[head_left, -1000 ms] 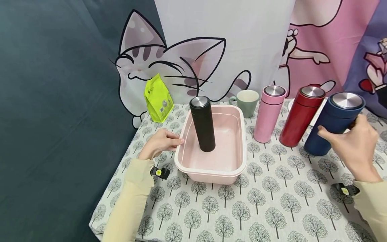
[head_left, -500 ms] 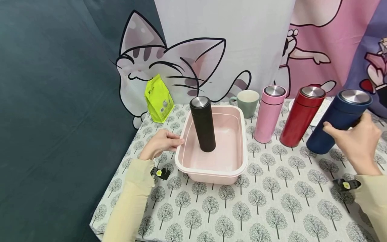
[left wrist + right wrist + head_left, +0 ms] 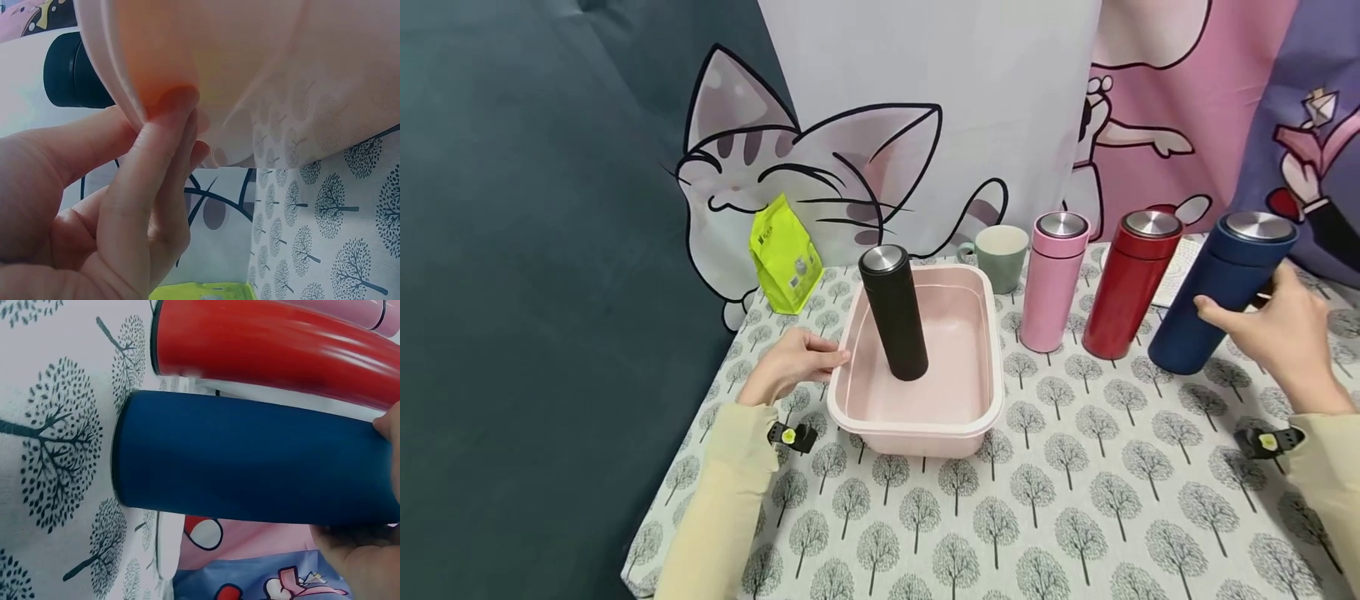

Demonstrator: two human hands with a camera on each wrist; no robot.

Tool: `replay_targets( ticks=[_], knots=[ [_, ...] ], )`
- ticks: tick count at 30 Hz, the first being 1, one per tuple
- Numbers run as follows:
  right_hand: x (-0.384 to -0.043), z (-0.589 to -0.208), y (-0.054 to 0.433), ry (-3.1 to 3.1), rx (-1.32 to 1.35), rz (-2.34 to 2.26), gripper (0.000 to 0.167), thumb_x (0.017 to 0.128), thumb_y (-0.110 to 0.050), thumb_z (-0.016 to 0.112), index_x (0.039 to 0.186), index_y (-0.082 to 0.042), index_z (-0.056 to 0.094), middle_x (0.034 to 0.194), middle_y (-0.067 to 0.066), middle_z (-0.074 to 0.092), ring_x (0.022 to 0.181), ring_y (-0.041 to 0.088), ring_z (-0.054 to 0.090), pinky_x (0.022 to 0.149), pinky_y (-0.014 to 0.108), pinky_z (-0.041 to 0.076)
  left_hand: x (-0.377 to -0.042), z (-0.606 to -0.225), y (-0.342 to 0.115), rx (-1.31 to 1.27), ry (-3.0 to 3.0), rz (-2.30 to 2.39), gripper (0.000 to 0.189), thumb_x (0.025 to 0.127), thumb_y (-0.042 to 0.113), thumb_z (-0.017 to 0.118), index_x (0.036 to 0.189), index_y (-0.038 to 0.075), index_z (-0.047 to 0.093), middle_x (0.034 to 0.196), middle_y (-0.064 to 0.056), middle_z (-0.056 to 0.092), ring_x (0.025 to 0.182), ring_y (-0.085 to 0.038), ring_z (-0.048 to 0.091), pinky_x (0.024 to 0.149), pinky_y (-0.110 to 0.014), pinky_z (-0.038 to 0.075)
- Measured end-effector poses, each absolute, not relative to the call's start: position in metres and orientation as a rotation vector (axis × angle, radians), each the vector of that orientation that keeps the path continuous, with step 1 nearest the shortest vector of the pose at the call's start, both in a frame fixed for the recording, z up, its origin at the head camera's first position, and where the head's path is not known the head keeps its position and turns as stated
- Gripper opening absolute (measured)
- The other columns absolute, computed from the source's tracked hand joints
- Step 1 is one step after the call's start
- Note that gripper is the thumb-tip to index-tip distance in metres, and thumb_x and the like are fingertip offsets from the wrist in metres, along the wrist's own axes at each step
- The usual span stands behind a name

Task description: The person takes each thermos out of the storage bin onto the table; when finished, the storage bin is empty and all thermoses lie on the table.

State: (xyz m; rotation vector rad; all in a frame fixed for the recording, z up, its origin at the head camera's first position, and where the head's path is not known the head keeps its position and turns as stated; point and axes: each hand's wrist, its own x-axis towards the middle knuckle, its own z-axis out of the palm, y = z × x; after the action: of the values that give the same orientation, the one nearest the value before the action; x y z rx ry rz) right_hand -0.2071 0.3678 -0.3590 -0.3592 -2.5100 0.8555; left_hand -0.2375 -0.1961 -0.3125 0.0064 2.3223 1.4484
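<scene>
My left hand [image 3: 800, 364] pinches the left rim of a pale pink plastic basin [image 3: 917, 446], thumb over the edge and fingers against the outer wall in the left wrist view. Inside the basin stands a black thermos bottle [image 3: 895, 317] with a steel-topped lid. At the right, my right hand [image 3: 1285, 333] grips a dark blue thermos bottle [image 3: 1213, 292] around its upper body. The blue bottle's base [image 3: 125, 450] is right at the tablecloth. Beside it on the left stand a red thermos bottle [image 3: 1131, 287] and a pink thermos bottle [image 3: 1052, 287].
A green mug [image 3: 1002, 265] stands behind the basin's right back corner. Behind the red and blue bottles lies a white object [image 3: 1172, 275], partly hidden. A lime-green pouch [image 3: 786, 260] stands at the back left. Cartoon-printed cloth hangs along the table's far side.
The blue bottle has shifted slightly right and closer to upright in my right hand's grip. The head view has turned a little to the right. My left hand keeps its hold on the rim.
</scene>
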Motion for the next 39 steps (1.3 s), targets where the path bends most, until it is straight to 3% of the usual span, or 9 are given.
replay_targets(
  ticks=[2, 6, 9, 12, 13, 15, 20, 25, 39],
  knots=[
    [-0.207, -0.359, 0.368, -2.532, -0.361, 0.869, 0.069, 0.084, -0.039, 0.074, 0.132, 0.0, 0.044, 0.12, 0.036, 0.059, 0.087, 0.004, 0.062, 0.075, 0.035, 0.043, -0.238, -0.314, -0.197, 0.006, 2.311, 1.465, 0.037, 0.091, 0.009, 0.07, 0.12, -0.012, 0.062, 0.114, -0.026, 0.068, 0.087, -0.02, 0.073, 0.083, -0.032, 0.062],
    [-0.204, -0.361, 0.369, -2.528, -0.33, 0.898, 0.07, 0.084, -0.04, 0.075, 0.133, -0.001, 0.046, 0.123, 0.036, 0.058, 0.096, 0.006, 0.063, 0.067, 0.013, 0.034, -0.237, -0.315, -0.198, 0.02, 2.286, 1.499, 0.036, 0.09, 0.009, 0.07, 0.118, -0.013, 0.062, 0.109, -0.025, 0.07, 0.085, -0.02, 0.073, 0.083, -0.033, 0.062],
    [-0.198, -0.363, 0.366, -2.522, -0.324, 0.939, 0.073, 0.085, -0.041, 0.074, 0.139, -0.001, 0.044, 0.127, 0.037, 0.055, 0.11, 0.012, 0.063, 0.082, 0.019, 0.051, -0.237, -0.315, -0.199, 0.043, 2.278, 1.503, 0.035, 0.091, 0.008, 0.069, 0.118, -0.013, 0.062, 0.106, -0.023, 0.072, 0.082, -0.018, 0.073, 0.081, -0.032, 0.063],
    [-0.193, -0.368, 0.359, -2.513, -0.392, 1.029, 0.078, 0.088, -0.042, 0.069, 0.147, -0.002, 0.038, 0.14, 0.035, 0.046, 0.128, 0.049, 0.047, 0.109, 0.044, 0.046, -0.233, -0.318, -0.201, 0.037, 2.278, 1.501, 0.035, 0.091, 0.008, 0.069, 0.118, -0.013, 0.062, 0.106, -0.023, 0.072, 0.082, -0.017, 0.073, 0.08, -0.032, 0.063],
    [-0.191, -0.369, 0.357, -2.495, -0.433, 1.061, 0.079, 0.089, -0.043, 0.068, 0.15, -0.004, 0.035, 0.146, 0.032, 0.042, 0.133, 0.044, 0.044, 0.115, 0.048, 0.039, -0.233, -0.318, -0.201, 0.036, 2.279, 1.501, 0.035, 0.091, 0.008, 0.069, 0.118, -0.013, 0.062, 0.107, -0.024, 0.071, 0.083, -0.018, 0.073, 0.08, -0.032, 0.063],
    [-0.186, -0.371, 0.354, -2.424, -0.506, 1.144, 0.079, 0.091, -0.04, 0.066, 0.153, -0.007, 0.029, 0.154, 0.024, 0.035, 0.142, 0.032, 0.037, 0.121, 0.035, 0.031, -0.233, -0.318, -0.199, 0.024, 2.286, 1.497, 0.035, 0.091, 0.008, 0.069, 0.119, -0.012, 0.062, 0.11, -0.025, 0.07, 0.085, -0.021, 0.073, 0.081, -0.032, 0.063],
    [-0.175, -0.368, 0.346, -2.179, -0.6, 1.403, 0.075, 0.093, -0.021, 0.065, 0.154, -0.014, 0.024, 0.158, 0.007, 0.03, 0.144, 0.006, 0.028, 0.119, 0.013, 0.023, -0.236, -0.318, -0.196, -0.023, 2.294, 1.482, 0.037, 0.09, 0.007, 0.07, 0.12, -0.012, 0.062, 0.115, -0.027, 0.067, 0.092, -0.027, 0.073, 0.081, -0.032, 0.063],
    [-0.167, -0.361, 0.33, -1.962, -0.592, 1.537, 0.071, 0.09, -0.002, 0.064, 0.15, -0.015, 0.029, 0.144, -0.009, 0.037, 0.138, 0.006, 0.033, 0.116, 0.009, 0.026, -0.238, -0.315, -0.197, -0.016, 2.307, 1.47, 0.036, 0.09, 0.006, 0.07, 0.119, -0.012, 0.062, 0.114, -0.027, 0.068, 0.092, -0.027, 0.073, 0.079, -0.032, 0.063],
    [-0.162, -0.347, 0.288, -1.712, -0.217, 1.576, 0.057, 0.078, 0.014, 0.07, 0.129, -0.005, 0.054, 0.119, -0.001, 0.061, 0.111, 0.009, 0.059, 0.101, 0.011, 0.046, -0.237, -0.31, -0.195, -0.022, 2.299, 1.467, 0.036, 0.09, 0.007, 0.07, 0.12, -0.011, 0.062, 0.114, -0.027, 0.068, 0.091, -0.026, 0.073, 0.08, -0.032, 0.063]
  ],
)
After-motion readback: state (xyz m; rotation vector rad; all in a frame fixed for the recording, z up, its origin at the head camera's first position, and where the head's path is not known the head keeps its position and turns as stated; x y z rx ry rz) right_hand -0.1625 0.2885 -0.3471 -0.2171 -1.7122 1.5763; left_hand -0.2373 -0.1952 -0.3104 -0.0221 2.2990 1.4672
